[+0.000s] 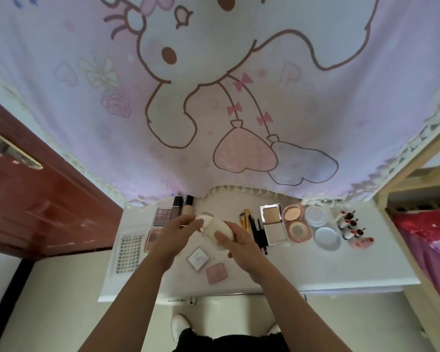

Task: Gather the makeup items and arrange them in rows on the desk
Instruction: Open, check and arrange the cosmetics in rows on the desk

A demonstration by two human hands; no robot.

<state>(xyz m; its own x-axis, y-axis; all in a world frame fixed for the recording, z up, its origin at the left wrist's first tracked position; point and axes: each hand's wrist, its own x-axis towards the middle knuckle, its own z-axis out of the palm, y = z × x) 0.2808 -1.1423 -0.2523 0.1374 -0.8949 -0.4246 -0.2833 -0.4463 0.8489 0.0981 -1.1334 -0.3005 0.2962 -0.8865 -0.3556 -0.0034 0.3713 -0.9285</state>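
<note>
Most items sit in rows on the desk (315, 270). Left of the brushes (245, 221), I see left hand (178, 232) and right hand (239, 241) gripping a white compact (214, 228) (open, I think), unplaced; a pink case (216, 273) lies askew.

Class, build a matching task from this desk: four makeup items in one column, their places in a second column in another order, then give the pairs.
Items
1. lash sheet
2. pink compact
3. small bottles
4. cream case

Places
a. held between left hand and right hand
b. left end of the desk
c. right end of the desk
d. middle, nearest the front edge

Pairs: 1-b, 2-d, 3-c, 4-a
</note>
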